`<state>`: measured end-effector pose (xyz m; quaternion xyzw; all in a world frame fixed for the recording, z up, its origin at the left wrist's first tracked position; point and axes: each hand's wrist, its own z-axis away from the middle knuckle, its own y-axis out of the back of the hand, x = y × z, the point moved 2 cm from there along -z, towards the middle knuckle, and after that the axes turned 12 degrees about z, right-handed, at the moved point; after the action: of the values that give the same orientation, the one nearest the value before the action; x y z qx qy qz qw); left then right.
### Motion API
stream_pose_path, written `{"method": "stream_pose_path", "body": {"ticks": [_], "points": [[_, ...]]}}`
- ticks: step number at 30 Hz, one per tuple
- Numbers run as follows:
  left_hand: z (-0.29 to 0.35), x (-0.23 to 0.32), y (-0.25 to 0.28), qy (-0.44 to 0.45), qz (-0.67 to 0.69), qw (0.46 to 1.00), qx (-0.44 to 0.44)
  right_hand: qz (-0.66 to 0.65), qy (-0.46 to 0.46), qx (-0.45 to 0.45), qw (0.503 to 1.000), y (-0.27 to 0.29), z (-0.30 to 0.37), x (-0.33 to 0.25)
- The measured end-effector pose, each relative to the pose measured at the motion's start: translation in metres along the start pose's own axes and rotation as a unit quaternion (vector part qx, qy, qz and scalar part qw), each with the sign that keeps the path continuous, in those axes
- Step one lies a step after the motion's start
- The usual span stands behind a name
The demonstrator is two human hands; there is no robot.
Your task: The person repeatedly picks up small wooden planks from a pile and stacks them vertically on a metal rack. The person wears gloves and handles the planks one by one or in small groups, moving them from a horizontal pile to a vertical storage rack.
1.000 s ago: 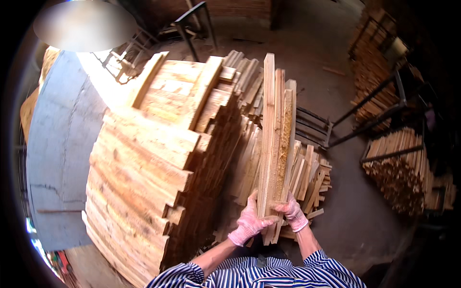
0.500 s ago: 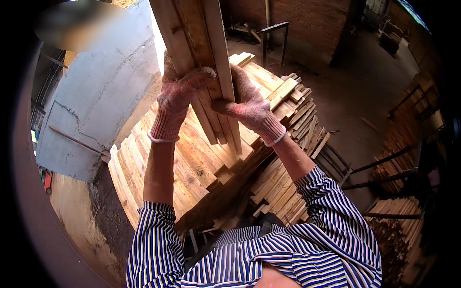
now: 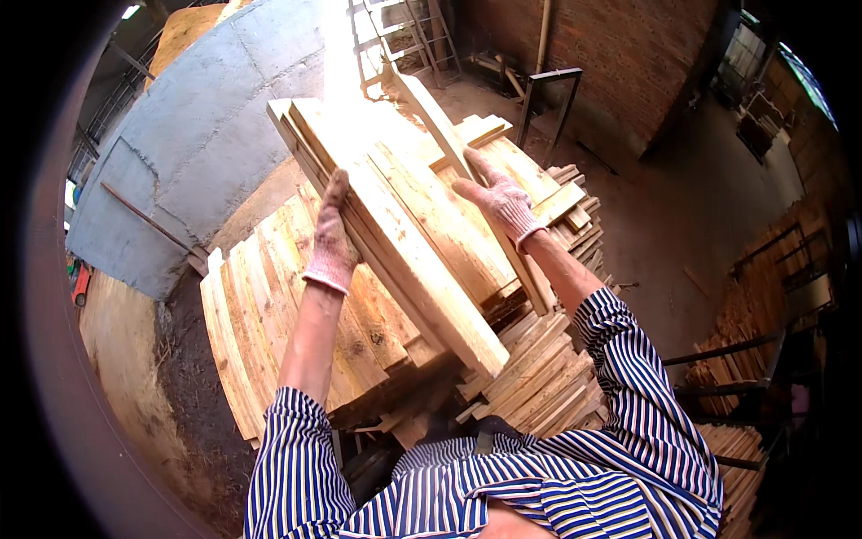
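Observation:
My left hand (image 3: 332, 235), in a pinkish, dirt-stained knit glove, lies with straight fingers along the left side of a few planks (image 3: 395, 238). These planks rest at a slant on a stack of wooden boards (image 3: 296, 269), their near ends jutting past its front edge. My right hand (image 3: 499, 199), gloved alike, has thumb and fingers spread and touches a narrow plank (image 3: 440, 121) on the right. Between the two hands, wider boards (image 3: 440, 216) lie on the stack. The undersides of both hands are hidden.
Behind the right side stand a dark metal frame (image 3: 549, 75) and a brick wall (image 3: 597, 54). A ladder (image 3: 395, 40) is at the back. The grey concrete slab (image 3: 206, 117) is on the left. More cut wood (image 3: 548, 368) is piled close by, and also far right (image 3: 754, 332).
The planks held upright between both hands have come down onto the stack and separated. My hands have moved apart, the right one outward and the left one lower.

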<state>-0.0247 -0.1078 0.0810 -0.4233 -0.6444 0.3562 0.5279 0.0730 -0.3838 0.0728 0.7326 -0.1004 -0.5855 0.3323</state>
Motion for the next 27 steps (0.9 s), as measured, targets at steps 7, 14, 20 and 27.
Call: {"method": "stream_pose_path", "body": {"ticks": [7,14,20,27], "points": [[0.016,-0.064,0.022,-0.008,-0.169,0.931,0.325,0.313,-0.073,-0.113,0.94,-0.08,-0.064,0.07],[-0.007,-0.075,0.035,0.06,-0.152,0.904,0.396,0.029,0.09,-0.184,0.978,-0.086,-0.006,-0.011],[-0.032,-0.093,0.03,0.02,-0.189,0.917,0.35,0.114,0.023,-0.106,0.988,-0.022,-0.013,-0.028],[-0.03,-0.116,0.077,0.025,-0.083,0.949,0.304,0.276,-0.053,-0.065,0.957,-0.018,-0.099,0.081]]}}
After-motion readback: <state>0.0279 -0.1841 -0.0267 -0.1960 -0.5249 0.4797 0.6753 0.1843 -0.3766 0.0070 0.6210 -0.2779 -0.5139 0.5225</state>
